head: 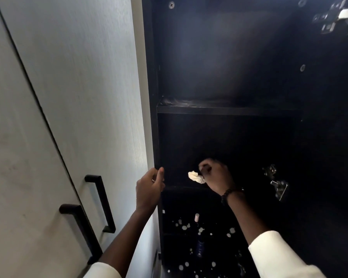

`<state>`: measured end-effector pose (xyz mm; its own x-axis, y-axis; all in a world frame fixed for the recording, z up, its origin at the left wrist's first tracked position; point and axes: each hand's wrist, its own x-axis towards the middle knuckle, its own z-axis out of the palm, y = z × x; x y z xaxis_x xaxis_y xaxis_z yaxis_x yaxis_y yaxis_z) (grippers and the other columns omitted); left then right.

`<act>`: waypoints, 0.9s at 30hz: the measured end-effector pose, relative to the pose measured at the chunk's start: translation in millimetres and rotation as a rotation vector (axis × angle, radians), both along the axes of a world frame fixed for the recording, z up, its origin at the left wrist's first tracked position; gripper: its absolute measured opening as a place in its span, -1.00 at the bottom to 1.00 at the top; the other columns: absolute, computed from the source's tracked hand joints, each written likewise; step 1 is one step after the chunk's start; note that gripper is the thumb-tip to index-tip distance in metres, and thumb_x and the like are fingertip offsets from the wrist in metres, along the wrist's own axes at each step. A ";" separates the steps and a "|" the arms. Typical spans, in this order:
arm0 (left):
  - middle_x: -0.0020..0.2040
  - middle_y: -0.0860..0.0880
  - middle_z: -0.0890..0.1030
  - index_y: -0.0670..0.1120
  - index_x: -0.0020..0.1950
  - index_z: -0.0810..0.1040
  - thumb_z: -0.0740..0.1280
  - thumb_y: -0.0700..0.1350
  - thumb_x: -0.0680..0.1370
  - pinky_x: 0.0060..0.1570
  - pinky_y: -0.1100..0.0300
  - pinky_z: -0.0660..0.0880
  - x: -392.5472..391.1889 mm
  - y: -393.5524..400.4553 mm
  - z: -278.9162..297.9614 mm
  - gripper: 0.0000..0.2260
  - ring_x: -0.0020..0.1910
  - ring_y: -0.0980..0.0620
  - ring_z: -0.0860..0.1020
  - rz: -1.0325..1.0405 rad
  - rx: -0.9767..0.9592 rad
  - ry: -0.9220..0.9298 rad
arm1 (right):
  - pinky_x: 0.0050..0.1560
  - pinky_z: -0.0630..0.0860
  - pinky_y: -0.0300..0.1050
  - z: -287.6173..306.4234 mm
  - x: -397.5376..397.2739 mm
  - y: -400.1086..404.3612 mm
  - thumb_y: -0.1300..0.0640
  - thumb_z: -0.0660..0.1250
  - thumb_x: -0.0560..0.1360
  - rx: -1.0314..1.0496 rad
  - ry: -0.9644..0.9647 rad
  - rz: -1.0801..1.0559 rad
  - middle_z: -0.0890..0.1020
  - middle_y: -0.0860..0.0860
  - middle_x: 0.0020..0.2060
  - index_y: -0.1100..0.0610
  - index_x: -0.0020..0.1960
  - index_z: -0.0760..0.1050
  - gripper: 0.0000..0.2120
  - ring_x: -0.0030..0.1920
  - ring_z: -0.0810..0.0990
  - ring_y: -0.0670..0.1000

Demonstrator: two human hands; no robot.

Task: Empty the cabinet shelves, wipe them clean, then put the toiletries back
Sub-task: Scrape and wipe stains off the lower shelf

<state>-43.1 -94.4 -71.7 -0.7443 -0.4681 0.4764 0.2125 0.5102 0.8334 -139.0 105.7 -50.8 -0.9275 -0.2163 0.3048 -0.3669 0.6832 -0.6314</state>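
Note:
A dark open cabinet fills the right of the head view. Its upper shelf (225, 109) is bare, with smears near its left end. On the shelf below (181, 186), my right hand (216, 176) grips a small crumpled white cloth (196, 177), which sticks out to the left of my fist. My left hand (150, 187) is at the cabinet's left front edge with fingers loosely curled, thumb up; whether it touches the edge is unclear. Lower down, a small pink bottle (196, 217) and a dark blue bottle (200, 248) show in the dark.
Pale grey cabinet doors (68, 97) with two black bar handles (100, 203) stand to the left. Metal hinges (277, 183) are fixed on the cabinet's right side, another hinge (338, 17) at the top right. Pale spots speckle the lower compartments.

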 end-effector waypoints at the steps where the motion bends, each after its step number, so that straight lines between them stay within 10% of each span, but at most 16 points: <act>1: -0.45 0.05 0.56 -0.03 -0.31 0.45 0.29 -0.04 0.62 -0.36 0.47 0.40 0.0 -0.7 -0.1 -0.71 -0.45 0.15 0.55 0.013 -0.016 -0.016 | -0.03 0.54 -0.12 0.3 3.7 -1.2 0.13 0.36 0.51 0.030 -0.018 0.074 0.62 -0.06 -0.11 0.01 -0.04 0.64 -0.91 -0.10 0.59 -0.06; 18: -0.38 0.00 0.58 -0.07 -0.28 0.47 0.31 0.13 0.57 -0.27 0.18 0.55 -2.1 -17.0 -7.4 -0.66 -0.36 -0.02 0.61 0.075 -0.079 -0.113 | 0.09 0.46 -0.10 -2.7 39.4 -42.8 -0.04 0.33 0.54 0.320 0.133 0.182 0.65 -0.10 -0.01 -0.12 0.05 0.63 -0.86 0.05 0.51 0.00; 27: -0.42 0.02 0.50 -0.03 -0.30 0.39 0.31 0.06 0.59 -0.42 0.40 0.34 -0.5 -6.5 -4.9 -0.68 -0.44 0.09 0.45 0.088 -0.049 -0.128 | -0.05 0.58 -0.04 2.0 13.8 -90.5 0.07 0.31 0.52 0.253 0.097 0.069 0.68 0.02 0.02 -0.11 0.17 0.59 -0.75 0.06 0.63 0.11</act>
<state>-43.6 -100.9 -76.6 -0.7574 -0.5131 0.4038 0.0583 0.5628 0.8245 -125.3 15.2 -48.8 -0.8772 -0.3581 0.3198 -0.4680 0.7862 -0.4035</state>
